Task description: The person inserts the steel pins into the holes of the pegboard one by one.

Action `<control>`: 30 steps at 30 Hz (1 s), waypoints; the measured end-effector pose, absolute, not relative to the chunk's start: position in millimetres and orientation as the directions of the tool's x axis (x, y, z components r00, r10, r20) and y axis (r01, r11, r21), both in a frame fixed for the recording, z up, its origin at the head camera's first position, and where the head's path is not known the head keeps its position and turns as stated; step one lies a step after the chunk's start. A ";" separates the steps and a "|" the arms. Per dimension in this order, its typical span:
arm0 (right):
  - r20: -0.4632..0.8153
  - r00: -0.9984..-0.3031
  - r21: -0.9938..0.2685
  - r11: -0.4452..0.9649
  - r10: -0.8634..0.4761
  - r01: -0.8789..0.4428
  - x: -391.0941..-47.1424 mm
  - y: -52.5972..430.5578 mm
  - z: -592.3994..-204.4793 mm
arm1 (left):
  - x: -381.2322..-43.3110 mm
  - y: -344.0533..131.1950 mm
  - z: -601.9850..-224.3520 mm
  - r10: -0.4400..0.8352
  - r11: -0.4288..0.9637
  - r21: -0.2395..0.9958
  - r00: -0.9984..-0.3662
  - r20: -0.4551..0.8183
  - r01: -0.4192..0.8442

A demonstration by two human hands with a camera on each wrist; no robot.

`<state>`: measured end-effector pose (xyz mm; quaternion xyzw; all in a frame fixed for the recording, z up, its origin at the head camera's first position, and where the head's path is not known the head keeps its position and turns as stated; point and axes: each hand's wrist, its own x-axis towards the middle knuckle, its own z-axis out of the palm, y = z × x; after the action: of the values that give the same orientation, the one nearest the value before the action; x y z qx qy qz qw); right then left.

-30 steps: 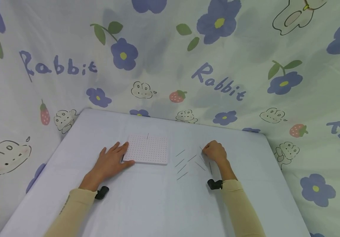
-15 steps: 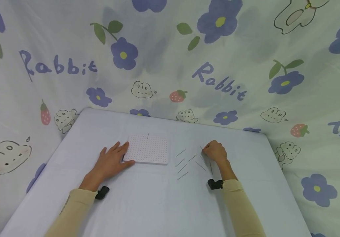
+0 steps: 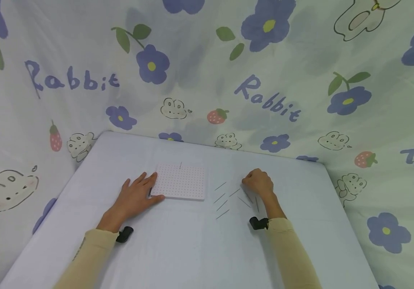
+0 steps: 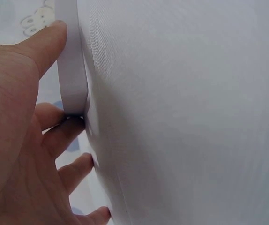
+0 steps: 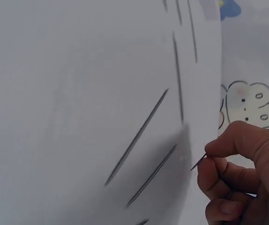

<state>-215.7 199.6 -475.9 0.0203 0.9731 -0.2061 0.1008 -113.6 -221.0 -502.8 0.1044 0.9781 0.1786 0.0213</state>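
Note:
A white board with a grid of small holes [image 3: 179, 184] lies flat on the table. One thin dark needle [image 3: 180, 165] stands up near its back edge. My left hand [image 3: 134, 202] has its fingers spread at the board's left side, the thumb along the front edge; the left wrist view shows the thumb on the board's side wall [image 4: 72, 70] and fingertips by its corner. To the right, my right hand [image 5: 237, 168] pinches a needle [image 5: 198, 162] between thumb and index finger, its pointed tip sticking out and most of it hidden by the hand.
Several loose needles [image 3: 222, 204] lie at slants between the board and my right hand, and one more needle [image 5: 137, 137] lies close below that hand. The white table [image 3: 178, 249] backs onto a hanging cloth [image 3: 192, 92] printed with flowers and rabbits.
My right hand has shifted slightly left and back, and the needle beneath its fingertips has come off its place on the table with it. The left hand and board stay put.

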 end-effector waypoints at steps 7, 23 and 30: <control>-0.124 -0.991 -0.460 0.888 -0.057 0.006 -222.4 179.5 -464.6 | -114.1 -222.0 -504.9 0.212 0.914 0.355 -0.977 -0.001 0.198; -0.008 -0.994 -0.582 0.808 -0.113 -0.087 -221.8 157.2 -448.7 | -115.8 -223.6 -508.3 0.208 0.914 0.354 -0.978 0.008 0.197; 0.052 -0.988 -0.626 0.766 -0.145 -0.145 -223.0 146.3 -449.9 | -115.1 -222.7 -508.0 0.208 0.914 0.359 -0.978 -0.007 0.191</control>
<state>-223.0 146.3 -449.9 -0.0771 0.9398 -0.3330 -0.0004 -115.1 -222.7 -508.0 0.1020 0.9779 0.1811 0.0226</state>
